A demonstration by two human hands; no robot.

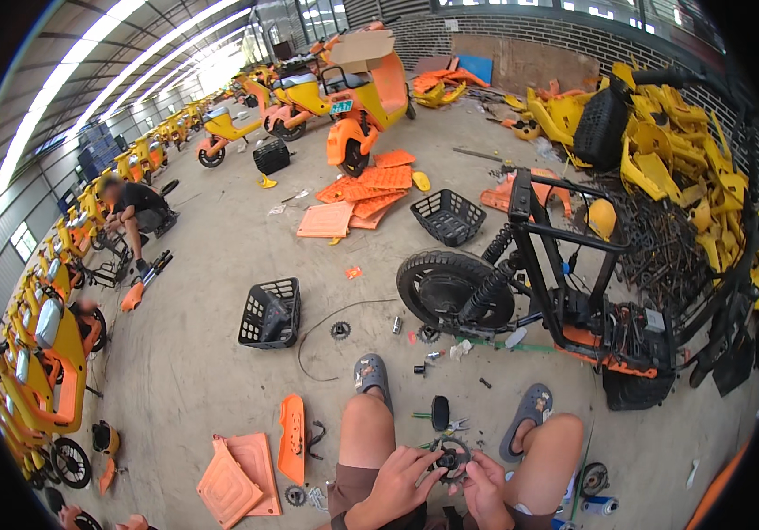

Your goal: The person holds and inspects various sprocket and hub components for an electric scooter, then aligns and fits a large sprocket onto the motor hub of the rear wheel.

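Gear (455, 447), dark and toothed: left hand (404, 482) pinches it near the centre; right hand (485, 486) grips the edge.

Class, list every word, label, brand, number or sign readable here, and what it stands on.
Green plate on the orange-and-yellow scooter: white characters, too small to copy reliably.
Blue-and-white can: any print is too small to read.
Dark round part between left hand and right hand: no readable text.

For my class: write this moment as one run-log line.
left hand: holds dark round part | right hand: same part | ahead: black wheel
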